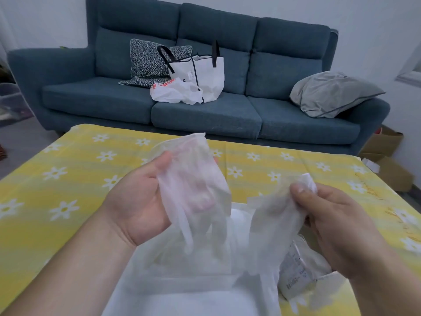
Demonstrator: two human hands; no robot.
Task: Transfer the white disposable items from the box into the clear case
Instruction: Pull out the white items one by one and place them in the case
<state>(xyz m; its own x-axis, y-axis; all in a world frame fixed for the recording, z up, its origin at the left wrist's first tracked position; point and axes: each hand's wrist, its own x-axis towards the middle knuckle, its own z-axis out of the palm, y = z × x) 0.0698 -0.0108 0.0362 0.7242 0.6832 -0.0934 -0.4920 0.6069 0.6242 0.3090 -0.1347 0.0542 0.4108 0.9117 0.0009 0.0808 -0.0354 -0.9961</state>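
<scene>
My left hand (139, 201) holds a thin white see-through disposable glove (196, 188) above the table, thumb on its near side and fingers behind the film. My right hand (337, 226) pinches a second glove (271, 220) by its upper edge, and it hangs down. Below both hands lies the clear case (182, 295), blurred and partly hidden by the gloves. At the lower right sits the white box (298, 270) with printed text on its side, partly behind my right hand.
The table wears a yellow cloth with white daisies (68, 179). Behind it stands a blue sofa (205, 110) holding a white tote bag (202, 74), a plastic bag, a patterned cushion and a grey pillow (332, 94). Cardboard boxes (385, 156) stand on the floor at right.
</scene>
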